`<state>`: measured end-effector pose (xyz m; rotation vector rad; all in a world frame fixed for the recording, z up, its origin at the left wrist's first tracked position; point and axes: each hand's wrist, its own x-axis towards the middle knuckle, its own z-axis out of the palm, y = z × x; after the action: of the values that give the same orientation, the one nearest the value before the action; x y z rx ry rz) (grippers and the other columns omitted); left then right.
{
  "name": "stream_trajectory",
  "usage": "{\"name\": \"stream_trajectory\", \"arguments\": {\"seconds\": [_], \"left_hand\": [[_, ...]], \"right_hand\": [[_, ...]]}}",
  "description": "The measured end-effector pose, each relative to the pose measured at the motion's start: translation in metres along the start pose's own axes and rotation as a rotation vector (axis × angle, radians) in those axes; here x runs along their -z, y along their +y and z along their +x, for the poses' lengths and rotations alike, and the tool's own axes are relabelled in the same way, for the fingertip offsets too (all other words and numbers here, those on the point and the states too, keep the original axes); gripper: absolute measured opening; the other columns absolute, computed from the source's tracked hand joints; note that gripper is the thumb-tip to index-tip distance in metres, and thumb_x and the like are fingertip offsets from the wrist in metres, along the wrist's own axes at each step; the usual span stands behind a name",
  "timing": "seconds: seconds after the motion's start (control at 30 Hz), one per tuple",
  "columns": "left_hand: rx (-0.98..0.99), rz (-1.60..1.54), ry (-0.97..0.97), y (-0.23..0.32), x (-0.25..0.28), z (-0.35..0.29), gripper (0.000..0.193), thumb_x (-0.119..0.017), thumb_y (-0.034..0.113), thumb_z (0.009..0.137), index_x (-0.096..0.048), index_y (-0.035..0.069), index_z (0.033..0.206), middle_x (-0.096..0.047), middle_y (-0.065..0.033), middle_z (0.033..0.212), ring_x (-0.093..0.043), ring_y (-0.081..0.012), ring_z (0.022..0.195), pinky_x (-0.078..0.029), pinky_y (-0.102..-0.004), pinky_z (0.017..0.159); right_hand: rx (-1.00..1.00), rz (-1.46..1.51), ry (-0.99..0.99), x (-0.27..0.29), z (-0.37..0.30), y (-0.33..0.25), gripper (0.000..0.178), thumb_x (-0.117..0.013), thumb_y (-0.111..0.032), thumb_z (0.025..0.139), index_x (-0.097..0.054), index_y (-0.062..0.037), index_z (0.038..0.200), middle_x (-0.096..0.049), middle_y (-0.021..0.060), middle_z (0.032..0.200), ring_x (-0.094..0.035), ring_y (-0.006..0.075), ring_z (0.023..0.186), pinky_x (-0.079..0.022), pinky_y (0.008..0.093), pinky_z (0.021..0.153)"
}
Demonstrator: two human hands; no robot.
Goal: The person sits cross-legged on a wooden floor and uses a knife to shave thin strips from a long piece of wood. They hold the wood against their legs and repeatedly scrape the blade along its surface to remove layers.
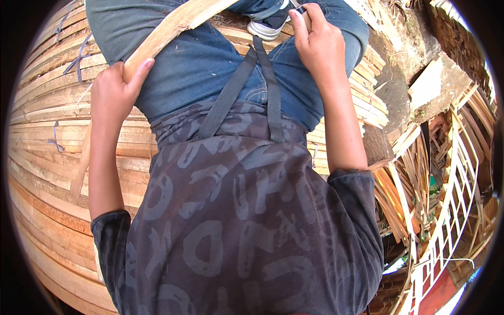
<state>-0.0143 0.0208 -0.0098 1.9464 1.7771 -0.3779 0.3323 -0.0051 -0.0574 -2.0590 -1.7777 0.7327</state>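
Note:
Across my jeans lies a pale wooden slat [176,27], its far end running out of the upper edge. My left hand [113,90] is closed round the near end of the slat, thumb along its side. Over my right thigh, my right hand [322,46] grips a wooden-handled tool [297,6]. A dark band and a bit of metal show at the tool's far end; the rest is cut off by the picture's upper edge. The slat and the right hand are apart in view.
Stacked wooden slats [50,149], some tied with blue string [79,60], spread under me and to the left. On the right are a rough stone block [443,86], loose thin strips [420,173] and a pale lattice [446,220]. A dark shoe [268,26] rests between my knees.

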Motion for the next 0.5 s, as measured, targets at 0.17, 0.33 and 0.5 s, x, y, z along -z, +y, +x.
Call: {"name": "stream_trajectory", "arguments": {"seconds": [0.17,0.33,0.5], "left_hand": [[-0.015,0.0,-0.002,0.002,0.002,0.001,0.075,-0.064,0.064,0.084,-0.057,-0.008,0.062,-0.055,-0.0266,0.057,-0.059,-0.0394,0.054,-0.047,-0.0456,0.055],[-0.022,0.001,-0.014,0.008,0.006,0.004,0.072,-0.067,0.059,0.085,-0.059,-0.009,0.064,-0.053,-0.026,0.056,-0.057,-0.0378,0.053,-0.045,-0.0452,0.055],[-0.037,0.014,-0.003,0.003,0.004,0.001,0.071,-0.068,0.058,0.085,-0.057,-0.008,0.062,-0.052,-0.026,0.056,-0.056,-0.037,0.052,-0.044,-0.0444,0.054]], "right_hand": [[-0.061,-0.29,0.054,-0.004,0.011,0.063,0.032,-0.055,-0.042,0.098,-0.061,-0.0121,0.107,-0.068,0.0215,0.078,-0.066,0.0456,0.077,-0.052,0.0532,0.064],[-0.057,-0.366,0.018,-0.004,0.012,0.095,0.033,-0.052,-0.044,0.099,-0.062,-0.0135,0.107,-0.068,0.0241,0.08,-0.066,0.0481,0.078,-0.053,0.0531,0.067],[-0.512,-0.42,0.178,0.021,0.025,0.171,0.047,-0.046,-0.045,0.099,-0.066,-0.0041,0.112,-0.068,0.0287,0.102,-0.065,0.0442,0.101,-0.049,0.0522,0.088]]}}
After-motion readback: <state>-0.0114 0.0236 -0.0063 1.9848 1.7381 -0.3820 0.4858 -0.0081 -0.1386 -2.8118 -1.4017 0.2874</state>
